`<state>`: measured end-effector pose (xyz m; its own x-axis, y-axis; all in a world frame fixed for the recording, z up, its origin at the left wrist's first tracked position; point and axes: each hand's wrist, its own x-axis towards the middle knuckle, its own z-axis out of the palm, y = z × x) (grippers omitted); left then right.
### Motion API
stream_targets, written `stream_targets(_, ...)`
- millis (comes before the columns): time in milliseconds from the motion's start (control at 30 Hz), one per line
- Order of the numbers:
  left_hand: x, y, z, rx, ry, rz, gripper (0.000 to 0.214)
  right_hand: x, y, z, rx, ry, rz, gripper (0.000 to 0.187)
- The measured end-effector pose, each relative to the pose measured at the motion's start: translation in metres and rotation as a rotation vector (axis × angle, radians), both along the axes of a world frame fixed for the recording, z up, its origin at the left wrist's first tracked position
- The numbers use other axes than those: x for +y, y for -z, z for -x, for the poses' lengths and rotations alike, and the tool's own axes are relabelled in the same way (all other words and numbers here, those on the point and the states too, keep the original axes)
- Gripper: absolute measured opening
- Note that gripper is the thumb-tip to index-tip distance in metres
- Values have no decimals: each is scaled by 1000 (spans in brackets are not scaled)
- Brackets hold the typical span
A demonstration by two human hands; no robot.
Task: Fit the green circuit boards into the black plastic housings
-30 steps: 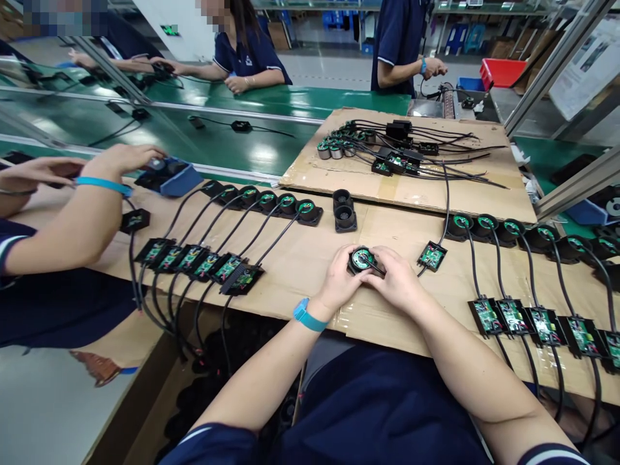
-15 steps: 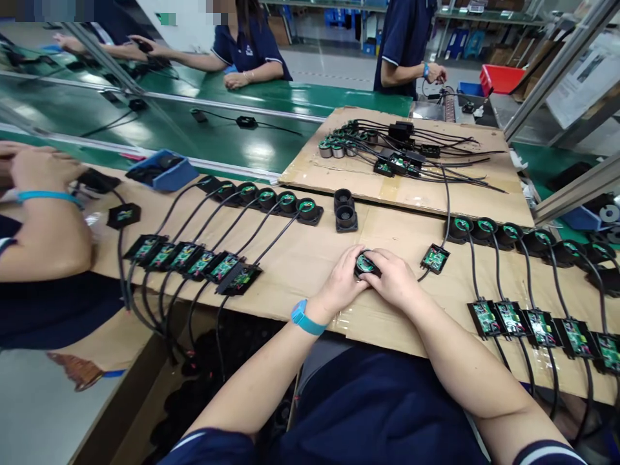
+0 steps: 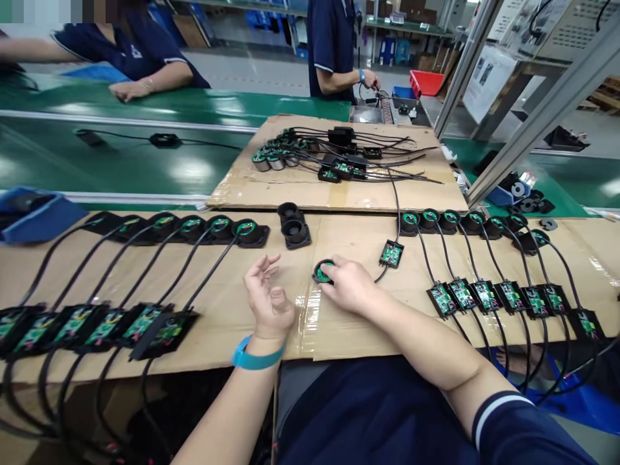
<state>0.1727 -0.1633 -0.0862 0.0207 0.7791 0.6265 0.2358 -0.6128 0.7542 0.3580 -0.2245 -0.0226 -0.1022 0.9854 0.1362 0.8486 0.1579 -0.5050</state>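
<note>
My right hand (image 3: 349, 284) is closed on a round black part with a green circuit disc (image 3: 322, 272), which rests on the cardboard sheet (image 3: 310, 323). A black cable runs from it to a small green board in a black tray (image 3: 391, 253). My left hand (image 3: 265, 299) hovers just left of the part, palm up, fingers loosely spread, holding nothing. A teal band (image 3: 254, 359) is on that wrist.
Rows of finished cabled units lie to the left (image 3: 188, 227) and right (image 3: 465, 223). Two empty black housings (image 3: 293, 226) stand ahead. A second cardboard sheet with a heap of cabled parts (image 3: 334, 158) lies behind. Green conveyor (image 3: 145, 161), blue bin (image 3: 33, 216), other people beyond.
My left hand has let go of the round part and drawn back to the left, opening. My right hand stays on the part. The view has swung to the right.
</note>
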Motion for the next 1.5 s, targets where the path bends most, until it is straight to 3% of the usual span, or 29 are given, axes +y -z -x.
stream_targets(133,-2,-1,-2,33,-31,43,64,-1,3,4,38,86,-108,38)
stream_targets(267,-3,2,-2,43,-38,99,52,3,7,7,-37,8,56,32)
stream_targets(333,-4,4,-1,65,1,135,48,4,10,6,-17,12,62,33)
stream_targets(467,-5,4,0,100,39,134,46,3,14,-2,57,2,-37,38)
stream_targets(600,-3,2,-2,81,57,154,44,3,12,-11,-10,-78,-123,45)
stream_targets(700,-3,3,-2,73,70,166,45,4,6,-8,-103,-162,-106,42)
stream_targets(867,-3,4,0,105,93,176,48,6,2,0,-143,-139,-8,37)
stream_targets(933,-4,3,0,132,103,169,53,5,3,-4,9,-154,3,35)
stream_targets(1000,-4,2,0,154,128,156,60,5,2,-13,315,-111,-15,28)
stream_targets(1067,-5,2,-1,157,158,142,65,5,-3,-26,763,-3,-25,21)
stream_targets(1133,-5,2,-2,146,169,138,65,7,-10,-40,1256,87,25,31)
stream_targets(1233,-5,1,-3,134,158,152,63,9,-21,-54,1781,56,194,36)
stream_targets(1367,-4,0,-3,165,139,159,64,8,-28,-56,2028,-47,341,34)
stream_targets(1500,-3,0,-3,165,153,154,66,6,-30,-53,2068,-55,385,36)
